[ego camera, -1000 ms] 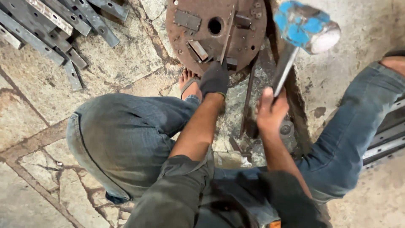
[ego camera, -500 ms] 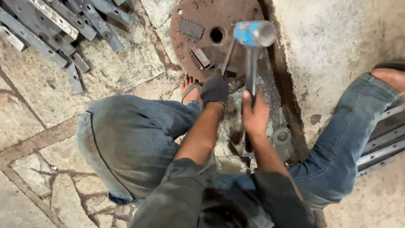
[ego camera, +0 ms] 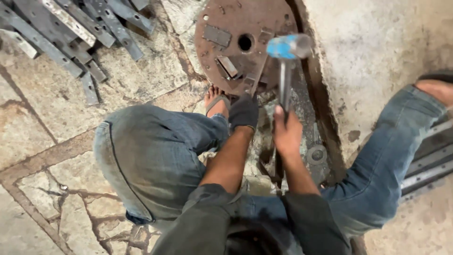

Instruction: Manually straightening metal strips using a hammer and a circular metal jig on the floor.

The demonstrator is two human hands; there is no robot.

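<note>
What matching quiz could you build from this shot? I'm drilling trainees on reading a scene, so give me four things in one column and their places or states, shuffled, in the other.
Things:
1. hammer
2. left hand
3. metal strips
4. round plate

Places or states:
A. rusty brown, with a centre hole
B. piled on the stone floor, upper left
C. wears a dark glove, at the plate's lower edge
D. blue head, handle gripped by the bare right hand

Pairs: 1-D, 2-C, 3-B, 4-A
</note>
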